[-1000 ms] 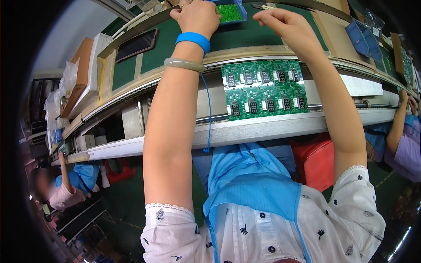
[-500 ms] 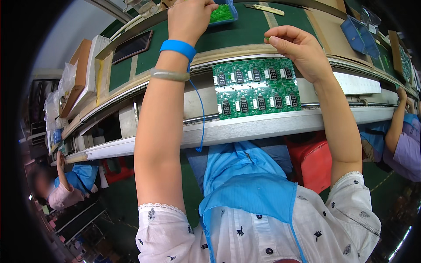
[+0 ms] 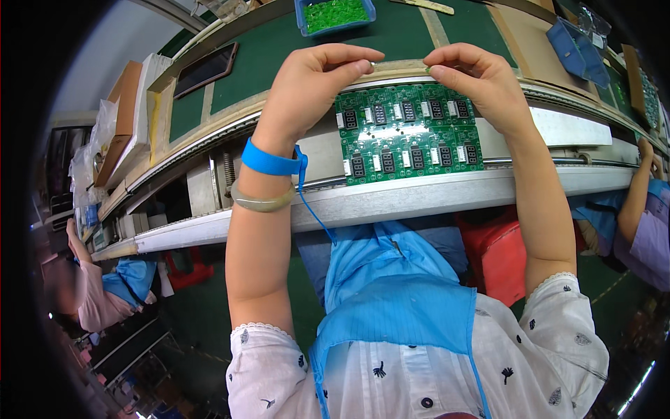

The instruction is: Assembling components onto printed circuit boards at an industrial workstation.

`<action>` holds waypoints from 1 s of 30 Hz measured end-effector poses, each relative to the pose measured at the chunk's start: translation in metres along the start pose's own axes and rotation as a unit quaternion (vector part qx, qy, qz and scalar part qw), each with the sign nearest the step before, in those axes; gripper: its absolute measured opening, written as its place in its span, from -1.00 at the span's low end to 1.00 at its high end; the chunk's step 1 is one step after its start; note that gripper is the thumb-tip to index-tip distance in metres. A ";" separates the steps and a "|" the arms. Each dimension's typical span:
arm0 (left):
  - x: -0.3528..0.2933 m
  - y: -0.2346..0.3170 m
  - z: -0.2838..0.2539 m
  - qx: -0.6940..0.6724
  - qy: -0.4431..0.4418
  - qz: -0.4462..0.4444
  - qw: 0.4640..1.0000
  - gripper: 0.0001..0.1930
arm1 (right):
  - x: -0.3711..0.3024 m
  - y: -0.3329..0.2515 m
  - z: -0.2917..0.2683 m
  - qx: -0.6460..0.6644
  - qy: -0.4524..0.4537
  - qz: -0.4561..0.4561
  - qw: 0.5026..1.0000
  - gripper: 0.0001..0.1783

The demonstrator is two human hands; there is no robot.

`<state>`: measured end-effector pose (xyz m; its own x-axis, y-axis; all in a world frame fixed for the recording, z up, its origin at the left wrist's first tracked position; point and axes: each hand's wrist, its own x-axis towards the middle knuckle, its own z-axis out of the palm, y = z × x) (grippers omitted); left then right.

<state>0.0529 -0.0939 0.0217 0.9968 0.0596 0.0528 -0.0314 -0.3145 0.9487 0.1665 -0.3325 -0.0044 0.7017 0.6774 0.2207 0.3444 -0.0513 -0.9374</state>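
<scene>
Measured from the circuit board, a seated co-worker (image 3: 125, 290) in a pink top and blue apron is at eight o'clock. At nine, an open cardboard box (image 3: 124, 122) stands tilted, clear plastic wrapping bunched along its left side. Near ten, a dark phone (image 3: 205, 70) lies on the green counter (image 3: 401, 43).

The left hand (image 3: 301, 89) is also at ten o'clock, nearer the board, with a pale bangle (image 3: 264, 202) and a blue wristband (image 3: 269, 160) on its arm; a thin blue cord runs down from the band. Its grip is thumb and forefinger brought close; whether anything sits between them I cannot tell. Up at eleven o'clock, a blue tray (image 3: 340, 30) carries a heap of small green parts (image 3: 335, 12).

The green circuit board (image 3: 410, 131) itself lies across the metal rail track, two rows of five dark digit displays on it, most with a white connector beside them. At twelve o'clock, a slim pale tool (image 3: 429, 5) rests on the counter.

The right hand (image 3: 492, 89), at two o'clock, has its grip pinched on a small green piece (image 3: 428, 69). A red stool (image 3: 495, 255) is at five. Farther out at two leans a blue bin (image 3: 578, 54); past three, another person's arm (image 3: 633, 199) reaches to the line.
</scene>
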 end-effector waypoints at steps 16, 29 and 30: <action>-0.009 -0.010 0.014 -0.044 0.053 -0.002 0.998 -0.81 | -0.006 -0.001 -0.002 -0.192 -0.015 -0.036 0.981 -0.75; -0.014 -0.012 0.020 0.120 0.056 0.049 0.990 -0.79 | -0.014 -0.009 0.016 -0.377 -0.054 -0.100 0.919 -0.81; -0.013 -0.012 0.020 0.131 0.058 0.058 0.988 -0.79 | -0.014 -0.008 0.017 -0.386 -0.045 -0.117 0.914 -0.85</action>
<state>0.0414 -0.1099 0.0033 0.9719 0.1125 0.2067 -0.1101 -0.5588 0.8220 0.1429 -0.3292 -0.0046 0.5102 0.7921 0.3350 0.8402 -0.3757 -0.3911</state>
